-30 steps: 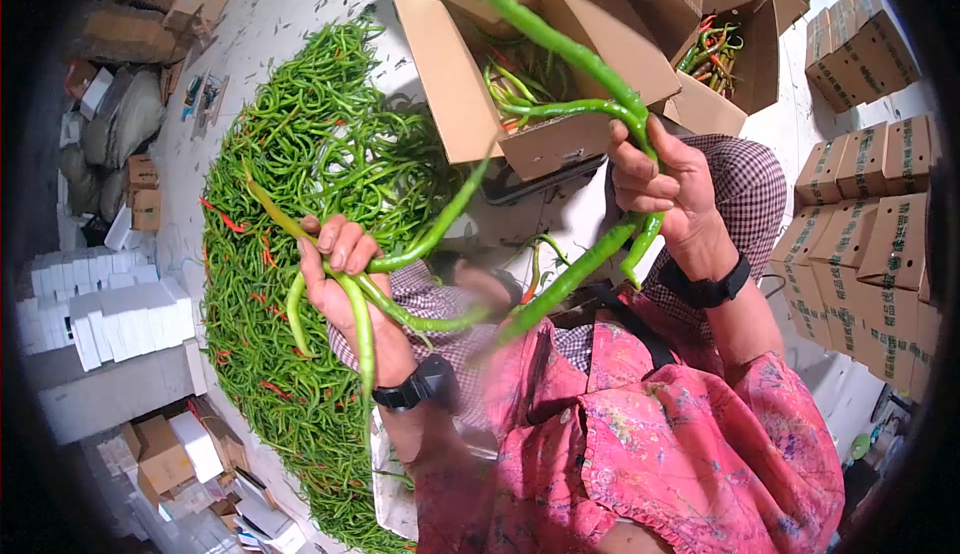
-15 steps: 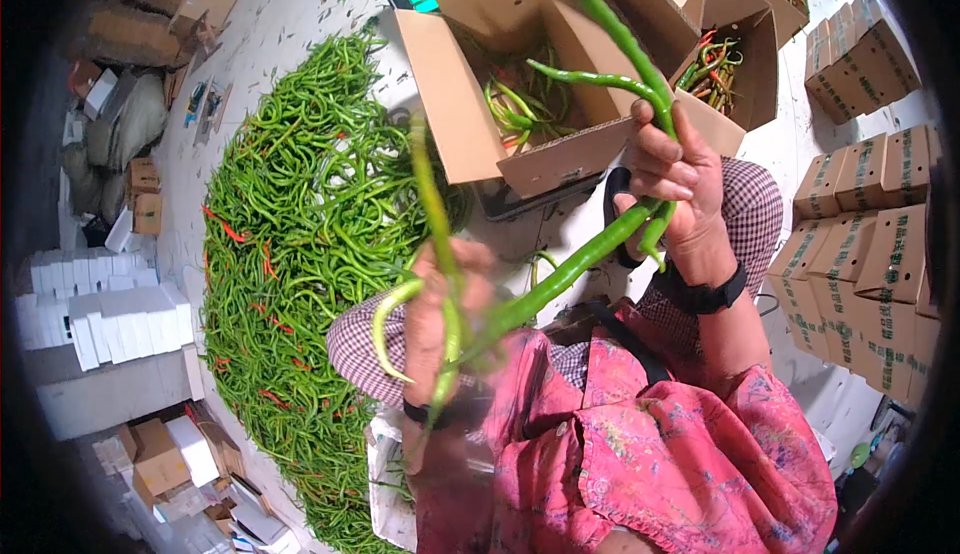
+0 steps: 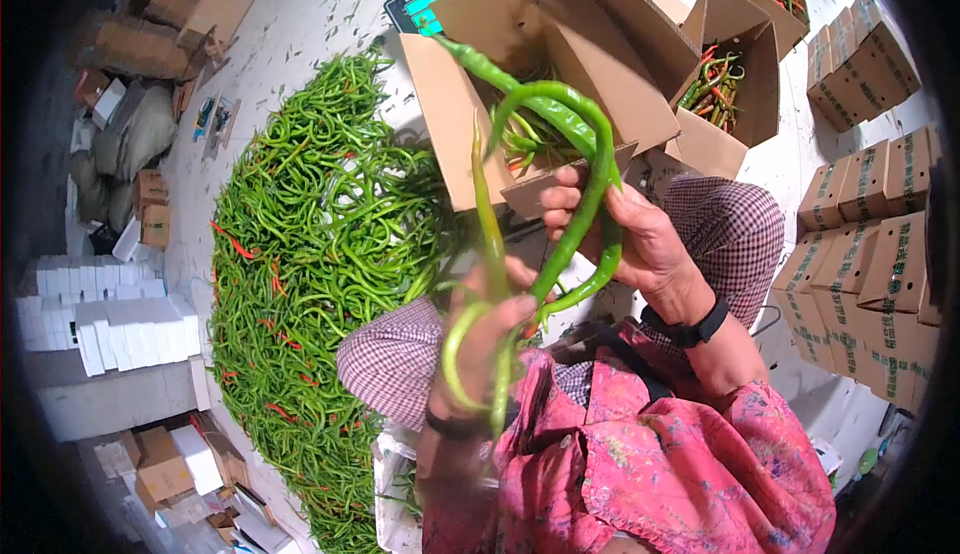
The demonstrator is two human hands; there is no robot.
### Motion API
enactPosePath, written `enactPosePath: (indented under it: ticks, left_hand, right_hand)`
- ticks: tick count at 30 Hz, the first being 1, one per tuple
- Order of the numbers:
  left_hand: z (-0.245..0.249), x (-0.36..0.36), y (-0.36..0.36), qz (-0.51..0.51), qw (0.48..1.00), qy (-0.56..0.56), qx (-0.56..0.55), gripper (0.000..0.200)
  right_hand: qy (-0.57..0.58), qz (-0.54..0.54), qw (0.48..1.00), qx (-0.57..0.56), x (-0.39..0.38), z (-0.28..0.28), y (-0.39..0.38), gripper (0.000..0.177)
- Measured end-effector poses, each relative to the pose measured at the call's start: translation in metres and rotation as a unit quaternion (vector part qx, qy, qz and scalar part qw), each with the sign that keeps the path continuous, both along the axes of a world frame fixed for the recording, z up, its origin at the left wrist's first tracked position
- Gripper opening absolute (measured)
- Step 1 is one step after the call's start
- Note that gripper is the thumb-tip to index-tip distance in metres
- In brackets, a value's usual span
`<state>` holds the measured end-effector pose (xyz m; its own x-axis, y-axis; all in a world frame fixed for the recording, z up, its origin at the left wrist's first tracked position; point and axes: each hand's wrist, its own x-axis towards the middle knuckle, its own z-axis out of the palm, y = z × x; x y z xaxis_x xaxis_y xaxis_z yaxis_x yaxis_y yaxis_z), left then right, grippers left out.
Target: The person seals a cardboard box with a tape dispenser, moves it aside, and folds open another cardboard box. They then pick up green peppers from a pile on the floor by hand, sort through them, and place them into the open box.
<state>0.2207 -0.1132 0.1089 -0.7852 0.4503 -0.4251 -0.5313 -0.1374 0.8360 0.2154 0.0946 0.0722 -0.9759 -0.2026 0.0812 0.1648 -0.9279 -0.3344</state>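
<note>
Long green peppers point(image 3: 578, 219) cross between my two hands in front of an open cardboard box point(image 3: 440, 119). My right hand point(image 3: 640, 234) is curled around several of them, its thumb pressed on a curved one. My left hand point(image 3: 480, 324), blurred by motion, holds the lower ends of some peppers, with a yellowish one point(image 3: 486, 209) sticking upward and a pale curved one hanging below. Inside the box lie some peppers point(image 3: 530, 139). To the left spreads a large heap of green peppers point(image 3: 320, 244) with a few red ones.
A scale display point(image 3: 425, 4) stands behind the box. Another open box point(image 3: 750, 84) at the upper right holds red and green peppers. Closed cartons point(image 3: 860, 274) are stacked at the right. White boxes point(image 3: 135, 329) are piled at the left. A white crate point(image 3: 395, 494) sits by my left leg.
My right hand has moved down and left, nearer to my left hand, which has shifted slightly right. The peppers between them now arch over in front of the box.
</note>
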Motion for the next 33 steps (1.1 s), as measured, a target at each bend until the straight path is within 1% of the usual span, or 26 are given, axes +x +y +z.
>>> enactPosePath:
  ticks: [1, 3, 4, 6, 7, 8, 9, 10, 11, 13, 14, 15, 17, 18, 19, 20, 21, 22, 23, 24, 26, 29, 30, 31, 32, 33]
  left_hand:
    - [-0.002, -0.003, 0.007, -0.005, 0.999, 0.048, 0.018, 0.026]
    - [0.0, -0.005, 0.012, 0.011, 0.999, -0.002, 0.045, 0.023]
    - [-0.002, -0.005, 0.012, 0.011, 0.999, -0.002, 0.046, 0.023]
    - [-0.013, -0.008, 0.01, 0.084, 0.994, -0.003, 0.065, 0.02]
    - [-0.021, -0.01, 0.002, 0.096, 0.993, -0.002, 0.07, 0.029]
    - [-0.026, -0.013, -0.005, 0.108, 0.99, 0.005, 0.092, 0.036]
    - [-0.027, -0.015, -0.01, 0.12, 0.986, 0.013, 0.115, 0.042]
    - [-0.027, -0.016, -0.017, 0.127, 0.986, 0.014, 0.103, 0.054]
    - [-0.027, -0.017, -0.023, 0.128, 0.986, 0.025, 0.106, 0.056]
    - [-0.025, -0.018, -0.031, 0.146, 0.982, 0.009, 0.123, 0.059]
    - [-0.03, -0.022, -0.037, 0.141, 0.979, 0.026, 0.147, 0.057]
    - [-0.035, -0.027, -0.043, 0.137, 0.975, 0.04, 0.168, 0.057]
    - [-0.023, -0.029, -0.044, 0.188, 0.963, 0.014, 0.194, 0.051]
    - [-0.033, -0.036, -0.051, 0.167, 0.948, 0.017, 0.272, 0.049]
    - [-0.046, -0.043, -0.059, 0.145, 0.925, 0.022, 0.35, 0.047]
    - [-0.049, -0.048, -0.063, 0.125, 0.897, 0.002, 0.424, 0.044]
    - [-0.048, -0.049, -0.065, 0.122, 0.883, -0.008, 0.453, 0.043]
    - [-0.048, -0.05, -0.067, 0.126, 0.878, -0.02, 0.462, 0.042]
    - [-0.048, -0.051, -0.068, 0.128, 0.872, -0.032, 0.471, 0.042]
    - [-0.044, -0.051, -0.067, 0.137, 0.874, -0.04, 0.464, 0.042]
    - [-0.045, -0.047, -0.063, 0.135, 0.867, -0.065, 0.476, 0.042]
    - [-0.052, -0.048, -0.065, 0.115, 0.866, -0.058, 0.484, 0.04]
    - [-0.055, -0.048, -0.066, 0.101, 0.867, -0.04, 0.487, 0.038]
    - [-0.057, -0.046, -0.065, 0.102, 0.867, -0.039, 0.487, 0.038]
    - [-0.059, -0.044, -0.063, 0.134, 0.87, -0.048, 0.471, 0.038]
    - [-0.06, -0.042, -0.062, 0.167, 0.873, -0.057, 0.454, 0.038]
  right_hand:
    - [-0.003, 0.001, 1.0, -0.002, -0.001, -0.003, -0.002, 0.05]
    - [0.002, 0.001, 1.0, 0.002, -0.006, -0.005, -0.002, 0.046]
    - [-0.022, -0.012, 1.0, 0.016, -0.007, 0.0, -0.001, 0.042]
    - [-0.014, -0.034, 0.999, 0.04, -0.016, 0.011, 0.008, 0.04]
    - [-0.006, -0.055, 0.997, 0.061, -0.022, 0.02, 0.013, 0.039]
    - [-0.03, -0.096, 0.986, 0.136, -0.029, 0.039, 0.018, 0.035]
    - [-0.021, -0.108, 0.978, 0.176, -0.038, 0.053, 0.026, 0.035]
    - [-0.024, -0.126, 0.965, 0.23, -0.047, 0.066, 0.033, 0.033]
    - [-0.027, -0.142, 0.948, 0.284, -0.056, 0.075, 0.038, 0.032]
    - [-0.023, -0.187, 0.881, 0.433, -0.079, 0.085, 0.044, 0.029]
    - [0.015, -0.206, 0.788, 0.58, -0.096, 0.081, 0.05, 0.027]
    - [0.038, -0.196, 0.731, 0.653, -0.109, 0.077, 0.051, 0.038]
    - [0.106, -0.253, 0.58, 0.767, -0.128, 0.049, 0.045, 0.053]
    - [0.176, -0.302, 0.461, 0.815, -0.13, 0.038, 0.045, 0.065]
    - [0.2, -0.308, 0.456, 0.811, -0.123, 0.034, 0.037, 0.06]
    - [0.168, -0.235, 0.594, 0.751, -0.111, 0.036, 0.022, 0.055]
    - [0.128, -0.156, 0.715, 0.669, -0.097, 0.039, 0.007, 0.05]
    - [0.173, -0.088, 0.713, 0.674, -0.087, 0.039, -0.001, 0.039]
    - [0.174, -0.026, 0.701, 0.691, -0.073, 0.039, -0.011, 0.037]
    - [0.27, -0.044, 0.65, 0.709, -0.061, 0.033, -0.024, 0.037]
    - [0.347, -0.019, 0.599, 0.721, -0.039, 0.029, -0.053, 0.031]
    - [0.321, 0.192, 0.615, 0.694, -0.022, 0.009, -0.073, 0.03]
    - [0.321, 0.192, 0.614, 0.695, -0.016, 0.007, -0.076, 0.03]
    - [0.302, 0.171, 0.663, 0.663, -0.01, 0.005, -0.08, 0.028]
    - [0.283, 0.15, 0.711, 0.626, -0.005, 0.004, -0.084, 0.026]
    - [0.286, 0.151, 0.712, 0.624, -0.001, 0.001, -0.086, 0.026]
